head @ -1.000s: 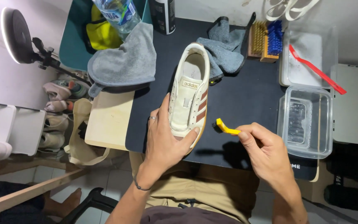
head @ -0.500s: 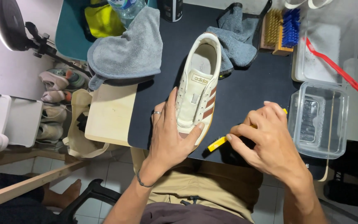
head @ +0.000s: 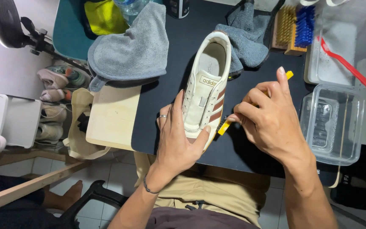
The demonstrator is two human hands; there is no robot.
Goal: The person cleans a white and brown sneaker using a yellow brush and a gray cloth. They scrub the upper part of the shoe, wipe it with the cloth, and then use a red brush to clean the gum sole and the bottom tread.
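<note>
Gripping shoe (head: 206,91) toe, my left hand (head: 176,142); right hand (head: 270,118) at 3 o'clock pinching yellow brush (head: 224,127). Advise short strokes along side, shoe held flat.

Cream shoe (head: 206,87), brown stripes; yellow brush (head: 224,126); grey towel (head: 128,48); black mat (head: 166,101).

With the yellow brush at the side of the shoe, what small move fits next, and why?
Probably a short stroke of the yellow brush along the sole edge. The right hand holds it with its tip against the side of the white shoe, by the brown stripes, while the left hand steadies the toe end.
</note>
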